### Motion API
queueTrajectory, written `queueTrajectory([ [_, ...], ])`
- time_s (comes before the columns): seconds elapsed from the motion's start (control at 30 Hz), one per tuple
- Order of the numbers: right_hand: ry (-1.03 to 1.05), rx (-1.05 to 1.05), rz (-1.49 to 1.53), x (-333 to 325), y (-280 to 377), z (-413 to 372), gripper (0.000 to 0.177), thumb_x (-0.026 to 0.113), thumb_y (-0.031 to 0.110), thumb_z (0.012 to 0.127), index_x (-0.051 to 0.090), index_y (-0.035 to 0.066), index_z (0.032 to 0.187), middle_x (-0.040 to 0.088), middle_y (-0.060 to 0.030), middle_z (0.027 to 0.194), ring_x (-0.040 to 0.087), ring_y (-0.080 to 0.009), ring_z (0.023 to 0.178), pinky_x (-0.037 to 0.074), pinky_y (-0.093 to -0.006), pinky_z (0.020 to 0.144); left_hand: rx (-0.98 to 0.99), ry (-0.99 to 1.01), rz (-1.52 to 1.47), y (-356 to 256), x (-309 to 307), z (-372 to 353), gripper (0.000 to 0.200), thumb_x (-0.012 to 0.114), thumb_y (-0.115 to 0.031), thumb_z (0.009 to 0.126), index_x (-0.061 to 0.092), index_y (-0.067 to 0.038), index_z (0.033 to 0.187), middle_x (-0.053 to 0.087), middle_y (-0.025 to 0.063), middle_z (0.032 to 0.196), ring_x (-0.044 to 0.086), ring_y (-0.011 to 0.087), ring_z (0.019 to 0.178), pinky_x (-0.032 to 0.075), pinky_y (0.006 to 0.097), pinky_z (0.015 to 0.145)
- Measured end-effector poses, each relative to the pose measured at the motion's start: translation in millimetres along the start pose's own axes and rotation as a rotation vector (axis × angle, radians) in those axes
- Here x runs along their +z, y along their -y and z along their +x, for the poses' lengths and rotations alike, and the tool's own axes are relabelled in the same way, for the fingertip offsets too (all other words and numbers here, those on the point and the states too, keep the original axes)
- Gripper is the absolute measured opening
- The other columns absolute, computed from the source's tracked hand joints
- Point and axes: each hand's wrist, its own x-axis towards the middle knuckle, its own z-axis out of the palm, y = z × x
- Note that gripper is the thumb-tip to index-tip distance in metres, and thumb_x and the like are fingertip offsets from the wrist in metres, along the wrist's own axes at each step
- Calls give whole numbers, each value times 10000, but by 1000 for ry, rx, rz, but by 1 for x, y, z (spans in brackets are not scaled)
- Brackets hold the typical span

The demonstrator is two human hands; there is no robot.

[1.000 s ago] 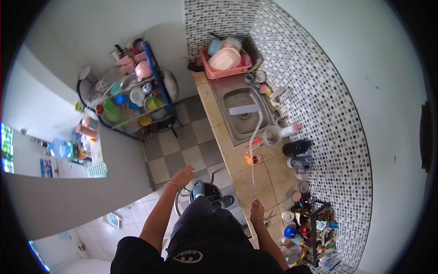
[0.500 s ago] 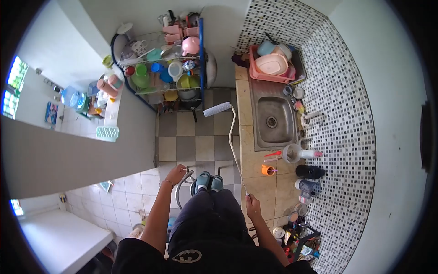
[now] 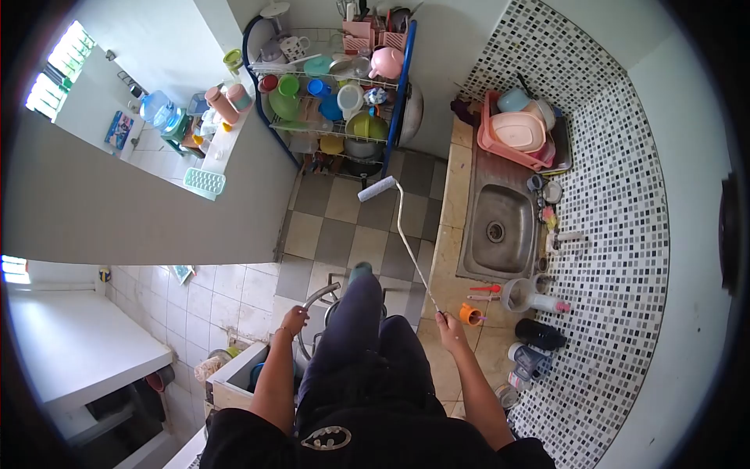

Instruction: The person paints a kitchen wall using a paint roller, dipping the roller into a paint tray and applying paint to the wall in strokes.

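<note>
In my right hand point(image 3: 451, 332) is the handle end of a paint roller point(image 3: 412, 252), my fingers closed round it beside the counter edge. Its long bent rod runs forward to a pale fuzzy roller head point(image 3: 377, 188), which is over the checkered floor. My left hand point(image 3: 294, 320) is closed on the curved grey tube of a metal chair or stool frame point(image 3: 319, 295). Most of that frame is hidden behind my legs. One slipper point(image 3: 360, 270) shows in front of my forward leg.
Right of me runs a tiled counter point(image 3: 447, 266) with a steel sink point(image 3: 500, 230), an orange mug point(image 3: 470, 314), a dark bottle point(image 3: 541, 334) and a pink dish basket point(image 3: 491, 141). A blue-framed dish rack point(image 3: 400, 102) stands ahead. A grey wall point(image 3: 156, 203) is at left.
My view has turned and shifted; one leg is now bent forward. My left hand has come closer onto the metal tube. The paint roller remains in my right hand.
</note>
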Motion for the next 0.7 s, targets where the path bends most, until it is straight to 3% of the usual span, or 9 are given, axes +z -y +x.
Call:
queueTrajectory([
  [0.27, 158, -20, -115, 29, -24, 116, 519, 532, 469, 960, 615, -43, 941, 639, -265, 810, 631, -437, 813, 474, -467, 718, -301, 84, -139, 62, 19, 60, 309, 545, -191, 921, 589, -81, 1206, 691, 119, 1041, 683, 231, 862, 547, 380, 665],
  [0.3, 177, -46, -166, 37, -30, 139, 511, 537, 469, 962, 619, -33, 916, 626, -216, 766, 608, -365, 757, 469, -438, 693, -335, 100, -150, 85, 20, 83, 319, 538, -207, 929, 581, -101, 1226, 692, 113, 1047, 681, 230, 870, 544, 400, 673],
  [0.33, 198, -67, -217, 45, -33, 165, 504, 542, 468, 964, 624, -23, 890, 613, -168, 722, 585, -293, 702, 465, -408, 668, -372, 152, -205, 104, 22, 106, 376, 566, -297, 927, 545, -190, 1287, 654, 104, 1191, 667, 278, 959, 498, 521, 784],
  [0.37, 218, -91, -269, 54, -37, 192, 498, 547, 468, 966, 628, -13, 865, 601, -119, 678, 562, -222, 647, 460, -378, 643, -434, 215, -169, 123, 30, 128, 401, 556, -333, 936, 531, -206, 1315, 627, 108, 1240, 645, 282, 1017, 485, 523, 822],
  [0.47, 277, -40, -278, 101, -47, 282, 496, 563, 465, 955, 642, -6, 822, 618, -112, 679, 600, -209, 664, 474, -366, 651, -566, 332, -93, 143, 43, 197, 563, 554, -522, 931, 458, -266, 1423, 493, 117, 1427, 538, 311, 1224, 415, 548, 959],
  [0.5, 287, -55, -310, 120, -46, 319, 499, 565, 472, 951, 645, 1, 805, 619, -107, 671, 605, -197, 664, 476, -357, 648, -605, 136, -276, 155, 60, 227, 731, 688, -467, 852, 405, -165, 1454, 453, 192, 1442, 486, 403, 1287, 396, 645, 950],
  [0.57, 370, -65, -412, 158, -31, 390, 511, 569, 495, 940, 650, 19, 772, 622, -101, 654, 618, -188, 659, 484, -349, 642, -539, -92, -511, 176, 81, 289, 994, 775, -464, 770, 224, -50, 1486, 460, 264, 1383, 522, 483, 1167, 494, 554, 909],
  [0.63, 328, -303, -479, 211, -68, 478, 525, 547, 520, 946, 654, 43, 753, 628, -98, 643, 619, -221, 565, 492, -375, 560, -717, -544, -641, 171, 104, 338, 898, 744, -327, 794, 227, -2, 1453, 351, 303, 1379, 559, 458, 1093, 524, 518, 853],
  [0.7, 485, -145, -583, 237, -56, 526, 516, 522, 509, 964, 622, 43, 767, 590, -74, 610, 585, -212, 500, 461, -372, 482, -709, -781, -975, 171, 134, 351, 770, 695, -144, 804, 256, 12, 1417, 146, 314, 1414, 581, 408, 1064, 529, 457, 845],
])
